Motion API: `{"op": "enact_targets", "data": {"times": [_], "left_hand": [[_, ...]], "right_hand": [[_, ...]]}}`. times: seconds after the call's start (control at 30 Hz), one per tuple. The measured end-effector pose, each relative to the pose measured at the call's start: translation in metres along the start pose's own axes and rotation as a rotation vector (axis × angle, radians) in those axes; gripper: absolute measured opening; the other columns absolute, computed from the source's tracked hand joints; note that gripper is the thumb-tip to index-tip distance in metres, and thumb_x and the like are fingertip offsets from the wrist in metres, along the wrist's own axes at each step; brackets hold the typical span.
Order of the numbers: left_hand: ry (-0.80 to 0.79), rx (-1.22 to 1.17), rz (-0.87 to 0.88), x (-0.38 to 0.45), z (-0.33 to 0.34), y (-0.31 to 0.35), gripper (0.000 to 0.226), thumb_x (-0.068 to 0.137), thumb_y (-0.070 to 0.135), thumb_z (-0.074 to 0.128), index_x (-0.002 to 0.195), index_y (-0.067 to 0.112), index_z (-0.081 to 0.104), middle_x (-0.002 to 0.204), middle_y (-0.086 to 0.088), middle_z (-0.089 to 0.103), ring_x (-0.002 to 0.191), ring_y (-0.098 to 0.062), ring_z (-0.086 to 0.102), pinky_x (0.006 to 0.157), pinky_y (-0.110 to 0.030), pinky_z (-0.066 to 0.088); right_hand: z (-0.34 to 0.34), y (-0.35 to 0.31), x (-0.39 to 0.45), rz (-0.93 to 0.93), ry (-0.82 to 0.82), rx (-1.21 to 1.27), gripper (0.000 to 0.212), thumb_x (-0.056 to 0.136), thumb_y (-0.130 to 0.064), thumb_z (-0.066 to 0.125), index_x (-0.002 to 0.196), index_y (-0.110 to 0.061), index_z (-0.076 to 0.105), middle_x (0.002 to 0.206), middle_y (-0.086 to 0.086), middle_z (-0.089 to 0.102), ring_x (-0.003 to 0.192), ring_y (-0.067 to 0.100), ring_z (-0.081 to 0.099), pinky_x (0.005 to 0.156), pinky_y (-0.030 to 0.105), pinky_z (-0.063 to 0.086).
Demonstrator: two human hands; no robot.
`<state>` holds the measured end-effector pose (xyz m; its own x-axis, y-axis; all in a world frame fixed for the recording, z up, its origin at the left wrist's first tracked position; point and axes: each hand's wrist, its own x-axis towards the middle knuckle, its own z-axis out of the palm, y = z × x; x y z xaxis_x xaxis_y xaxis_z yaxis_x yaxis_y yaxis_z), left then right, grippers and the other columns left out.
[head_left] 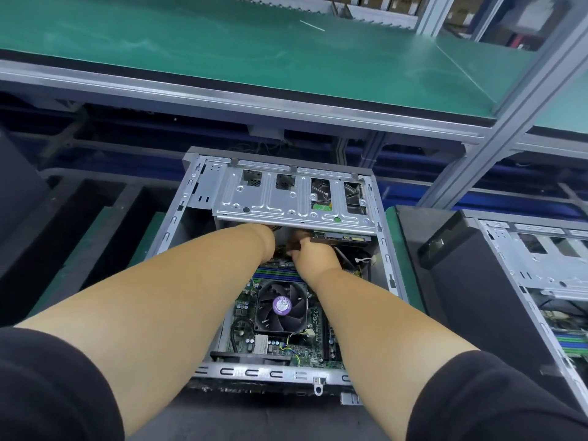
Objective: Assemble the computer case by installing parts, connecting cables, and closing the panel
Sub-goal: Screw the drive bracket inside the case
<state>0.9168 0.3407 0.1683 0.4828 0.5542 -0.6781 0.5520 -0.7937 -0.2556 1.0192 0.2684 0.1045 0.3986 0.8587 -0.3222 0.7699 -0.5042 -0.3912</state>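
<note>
An open grey computer case (276,374) lies on its side in front of me. Its motherboard (305,351) carries a black CPU fan (281,308) with a purple label. A silver drive cage (270,198) spans the far end, with a drive (340,238) under its right part. My left hand (265,240) reaches under the cage, so only the wrist shows and the fingers are hidden. Just right of it, my right hand (313,254) curls its fingers around a cable (280,249) in the shadow at the cage's edge.
A second open case (541,265) stands at the right. A green-topped shelf (222,43) with an aluminium frame runs overhead beyond the case, and a slanted post (509,122) rises at the right. A tied white cable (362,261) lies inside the case's right wall.
</note>
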Motion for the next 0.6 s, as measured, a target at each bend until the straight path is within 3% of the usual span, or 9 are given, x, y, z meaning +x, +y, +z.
{"op": "enact_targets", "data": {"times": [0.13, 0.27, 0.43, 0.5, 0.6], "left_hand": [[0.013, -0.086, -0.042, 0.0010, 0.0010, -0.0049, 0.028, 0.097, 0.008, 0.049, 0.124, 0.007, 0.058, 0.100, -0.007, 0.049, 0.104, -0.026, 0.053, 0.096, -0.036, 0.045], [0.054, -0.129, -0.022, 0.0030, 0.0025, -0.0087, 0.029, 0.098, 0.006, 0.047, 0.124, 0.005, 0.057, 0.099, -0.007, 0.048, 0.094, -0.024, 0.045, 0.094, -0.035, 0.045], [0.098, -0.151, 0.031, 0.0029, 0.0026, -0.0086, 0.028, 0.099, 0.006, 0.045, 0.125, 0.004, 0.057, 0.095, -0.006, 0.047, 0.098, -0.025, 0.050, 0.093, -0.033, 0.045], [0.108, -0.188, 0.046, 0.0024, 0.0029, -0.0087, 0.023, 0.099, 0.005, 0.045, 0.117, 0.005, 0.059, 0.092, -0.006, 0.047, 0.093, -0.023, 0.047, 0.089, -0.032, 0.045], [0.139, -0.234, 0.035, 0.0033, 0.0034, -0.0074, 0.013, 0.097, 0.001, 0.045, 0.086, 0.008, 0.048, 0.079, -0.005, 0.043, 0.090, -0.022, 0.043, 0.079, -0.030, 0.040]], "right_hand": [[0.0015, -0.0020, -0.0008, -0.017, 0.011, -0.051, 0.027, 0.103, -0.023, 0.047, 0.123, -0.008, 0.055, 0.110, 0.019, 0.066, 0.101, 0.035, 0.063, 0.074, 0.031, 0.043], [0.0016, -0.0008, 0.0000, -0.036, 0.027, -0.098, 0.031, 0.102, -0.028, 0.048, 0.123, -0.006, 0.053, 0.109, 0.020, 0.065, 0.101, 0.036, 0.063, 0.071, 0.031, 0.040], [-0.0001, 0.0009, -0.0007, -0.026, 0.012, -0.114, 0.035, 0.103, -0.026, 0.044, 0.132, -0.008, 0.047, 0.111, 0.020, 0.065, 0.103, 0.036, 0.062, 0.070, 0.030, 0.038], [-0.0009, -0.0013, 0.0006, -0.003, 0.011, -0.110, 0.038, 0.103, -0.024, 0.042, 0.138, -0.009, 0.043, 0.112, 0.021, 0.064, 0.104, 0.037, 0.061, 0.071, 0.031, 0.039], [-0.0009, -0.0051, 0.0033, 0.043, 0.007, -0.072, 0.038, 0.103, -0.022, 0.041, 0.138, -0.007, 0.044, 0.110, 0.020, 0.064, 0.101, 0.036, 0.061, 0.074, 0.032, 0.043]]}}
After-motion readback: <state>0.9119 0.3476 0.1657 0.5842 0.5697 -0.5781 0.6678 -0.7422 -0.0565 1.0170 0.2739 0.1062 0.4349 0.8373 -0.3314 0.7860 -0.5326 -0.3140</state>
